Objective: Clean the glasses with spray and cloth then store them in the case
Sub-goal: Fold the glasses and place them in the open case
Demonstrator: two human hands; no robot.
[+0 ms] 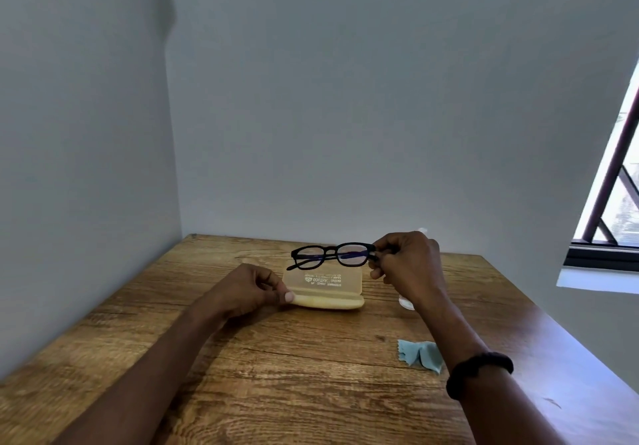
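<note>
Black-framed glasses (330, 255) with folded temples hang just above an open pale-yellow case (326, 290) on the wooden table (276, 358). My right hand (408, 261) pinches the right end of the frame. My left hand (249, 290) grips the left end of the case's lower half, thumb on its rim. The case lid stands up behind, with printed text on its inner face. A crumpled light-blue cloth (420, 354) lies on the table beside my right forearm. A clear spray bottle (408, 301) stands behind my right hand, mostly hidden; only its base and white top show.
The table sits in a corner between grey walls at the left and back. A window (612, 202) with a dark frame and sill is at the right. A black band (479, 372) circles my right wrist.
</note>
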